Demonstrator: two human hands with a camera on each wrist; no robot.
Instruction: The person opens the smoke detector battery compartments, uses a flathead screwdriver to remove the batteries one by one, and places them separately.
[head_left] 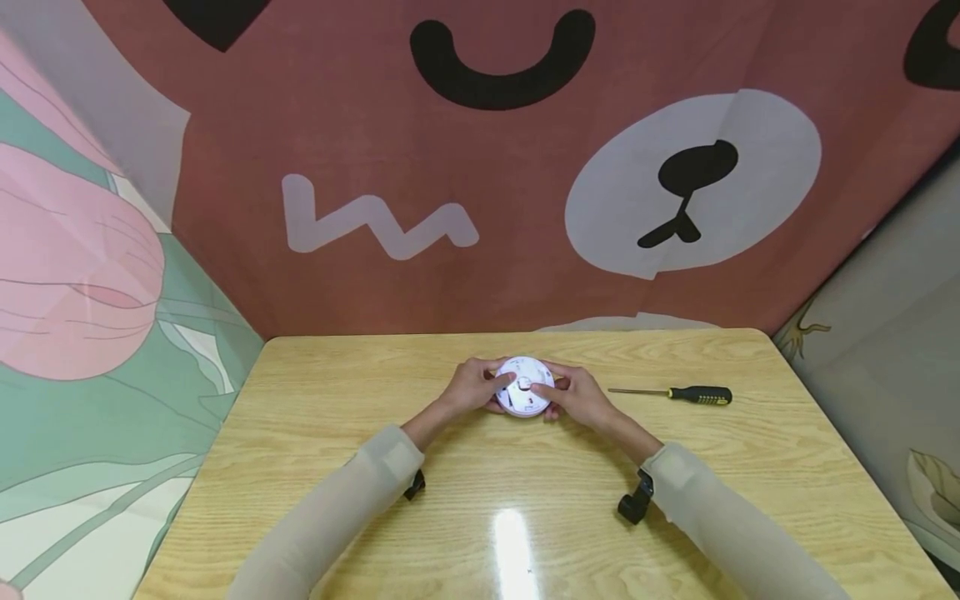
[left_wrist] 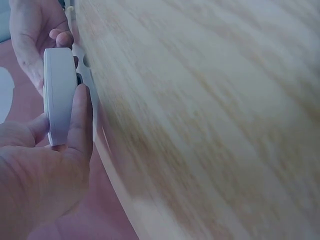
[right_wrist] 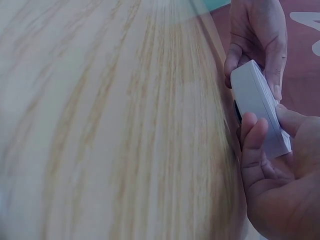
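Both hands hold a round white smoke detector (head_left: 524, 402) above the far part of the table. Its flat face, with small slots and marks round a central opening, is turned up. On the left side my left hand (head_left: 474, 385) grips it, thumb on the flat face and fingers underneath. My right hand (head_left: 583, 397) grips the opposite side the same way. In the left wrist view the smoke detector's (left_wrist: 61, 95) smooth side wall shows edge-on. A small dark part pokes out below the smoke detector (right_wrist: 255, 105) in the right wrist view; most of its underside is hidden.
A screwdriver (head_left: 701, 395) with a black and yellow handle lies right of the hands, its shaft pointing left. The wooden table (head_left: 360, 367) meets a printed cloth backdrop (head_left: 360, 292) at its far edge. More printed cloth hangs at both sides.
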